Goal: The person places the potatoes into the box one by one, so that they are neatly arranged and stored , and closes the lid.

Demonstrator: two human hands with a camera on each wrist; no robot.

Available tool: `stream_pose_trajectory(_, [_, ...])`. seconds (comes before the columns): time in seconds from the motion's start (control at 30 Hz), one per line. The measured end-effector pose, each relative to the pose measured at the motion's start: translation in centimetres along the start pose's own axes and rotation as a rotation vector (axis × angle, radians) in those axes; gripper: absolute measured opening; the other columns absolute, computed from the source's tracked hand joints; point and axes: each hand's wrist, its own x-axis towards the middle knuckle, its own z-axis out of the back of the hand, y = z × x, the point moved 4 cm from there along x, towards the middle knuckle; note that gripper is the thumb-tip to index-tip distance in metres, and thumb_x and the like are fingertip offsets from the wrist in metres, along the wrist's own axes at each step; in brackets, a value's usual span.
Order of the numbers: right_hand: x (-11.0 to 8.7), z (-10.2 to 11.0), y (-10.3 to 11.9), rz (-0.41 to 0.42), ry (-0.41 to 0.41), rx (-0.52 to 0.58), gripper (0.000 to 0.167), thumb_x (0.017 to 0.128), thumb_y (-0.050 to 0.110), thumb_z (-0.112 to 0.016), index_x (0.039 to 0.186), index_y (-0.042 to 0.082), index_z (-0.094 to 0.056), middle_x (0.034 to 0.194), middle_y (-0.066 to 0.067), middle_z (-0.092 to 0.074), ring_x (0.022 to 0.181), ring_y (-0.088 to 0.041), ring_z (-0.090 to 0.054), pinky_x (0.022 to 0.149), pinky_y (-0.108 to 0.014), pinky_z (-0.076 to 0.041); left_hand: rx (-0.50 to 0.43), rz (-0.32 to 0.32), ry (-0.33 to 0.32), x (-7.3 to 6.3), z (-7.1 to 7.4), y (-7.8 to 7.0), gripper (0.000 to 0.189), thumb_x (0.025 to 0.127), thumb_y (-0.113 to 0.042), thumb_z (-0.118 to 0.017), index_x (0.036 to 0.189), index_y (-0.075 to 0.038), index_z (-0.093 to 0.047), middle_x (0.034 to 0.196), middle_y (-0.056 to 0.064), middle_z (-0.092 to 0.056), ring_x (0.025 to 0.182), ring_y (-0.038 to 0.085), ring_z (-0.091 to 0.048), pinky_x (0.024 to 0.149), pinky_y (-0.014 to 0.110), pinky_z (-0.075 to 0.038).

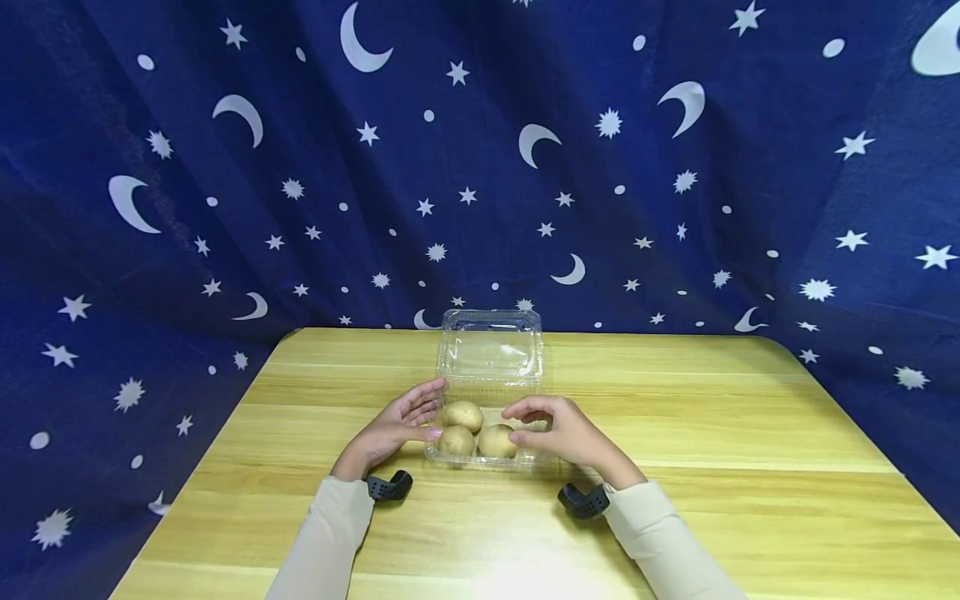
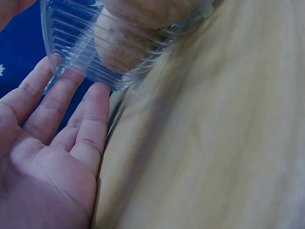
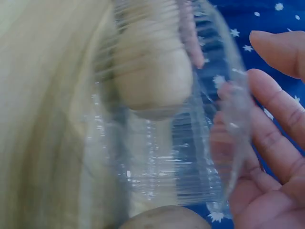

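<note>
A clear plastic clamshell box (image 1: 487,461) stands on the table with its lid (image 1: 491,350) raised at the back. Three potatoes, a rear-left potato (image 1: 462,415), a front-left potato (image 1: 456,441) and a front-right potato (image 1: 497,442), lie in its base. My left hand (image 1: 397,425) is at the box's left side, its extended fingers touching the ribbed wall (image 2: 71,38) in the left wrist view. Over the right side hovers my right hand (image 1: 558,425), thumb and fingers apart, holding nothing visible. Another rounded potato-like surface (image 3: 164,218) shows low in the right wrist view; its exact place is unclear.
The wooden table (image 1: 675,417) stretches to both sides of the box. Behind it hangs a dark blue curtain (image 1: 480,142) with moons and stars. Black straps, a left strap (image 1: 390,486) and a right strap (image 1: 583,502), sit at the wrists.
</note>
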Motion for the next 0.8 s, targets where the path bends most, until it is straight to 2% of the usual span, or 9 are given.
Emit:
stream_pose_trajectory(0.07, [-0.1,0.4,0.0,-0.010,0.007,0.040,0.030,0.098,0.007,-0.077,0.124,-0.007,-0.073,0.126,-0.023,-0.074,0.114,-0.035,-0.068,0.104,-0.055,-0.057,0.001,-0.001,0.001,0.0,0.0,0.0,0.095,0.096,-0.008,-0.081,0.169,0.005,-0.023,0.174,0.030,-0.024,0.159,0.051,-0.024,0.131,0.060,-0.020])
stream_pose_trajectory(0.23, [-0.3,1.3,-0.1,-0.016,0.010,0.091,0.028,0.100,0.004,-0.075,0.125,-0.008,-0.072,0.125,-0.027,-0.073,0.111,-0.030,-0.071,0.098,-0.031,-0.060,0.006,-0.005,-0.002,0.0,0.0,0.0,0.094,0.096,-0.008,-0.081,0.169,0.005,-0.024,0.174,0.030,-0.025,0.158,0.052,-0.025,0.131,0.059,-0.021])
stream_pose_trajectory(0.3, [-0.4,1.7,-0.2,-0.016,0.009,0.112,0.028,0.100,0.002,-0.074,0.125,-0.010,-0.071,0.124,-0.031,-0.071,0.110,-0.027,-0.071,0.096,-0.027,-0.059,0.010,-0.006,-0.003,-0.1,0.0,0.0,0.094,0.096,-0.007,-0.081,0.169,0.005,-0.024,0.174,0.030,-0.025,0.158,0.052,-0.025,0.131,0.059,-0.021])
stream_pose_trajectory(0.43, [-0.6,2.3,-0.3,-0.007,-0.003,0.135,0.028,0.101,0.001,-0.072,0.125,-0.013,-0.070,0.125,-0.035,-0.069,0.109,-0.022,-0.072,0.095,-0.025,-0.059,0.013,-0.006,-0.002,0.0,-0.1,0.0,0.093,0.096,-0.006,-0.080,0.169,0.005,-0.024,0.174,0.030,-0.024,0.159,0.052,-0.024,0.131,0.059,-0.020])
stream_pose_trajectory(0.5, [-0.6,2.7,-0.4,-0.009,-0.015,0.141,0.028,0.102,0.000,-0.071,0.125,-0.014,-0.070,0.125,-0.036,-0.069,0.109,-0.023,-0.072,0.095,-0.025,-0.059,0.014,-0.005,-0.002,-0.1,-0.1,0.0,0.093,0.096,-0.006,-0.080,0.169,0.005,-0.024,0.174,0.030,-0.024,0.159,0.052,-0.023,0.131,0.059,-0.019])
stream_pose_trajectory(0.7, [-1.0,3.9,-0.6,-0.045,-0.050,0.134,0.028,0.102,0.001,-0.070,0.126,-0.014,-0.069,0.126,-0.034,-0.070,0.114,-0.039,-0.072,0.098,-0.024,-0.058,0.014,0.005,-0.010,0.0,0.0,0.1,0.093,0.096,-0.008,-0.080,0.170,0.004,-0.024,0.175,0.028,-0.024,0.159,0.051,-0.024,0.131,0.060,-0.019])
stream_pose_trajectory(0.8, [-1.1,4.5,-0.9,-0.063,-0.068,0.122,0.028,0.103,0.002,-0.069,0.127,-0.013,-0.069,0.128,-0.035,-0.070,0.115,-0.039,-0.071,0.098,-0.024,-0.058,0.015,0.008,-0.010,0.0,0.0,0.2,0.093,0.096,-0.008,-0.081,0.170,0.003,-0.024,0.175,0.027,-0.024,0.159,0.050,-0.024,0.131,0.060,-0.020])
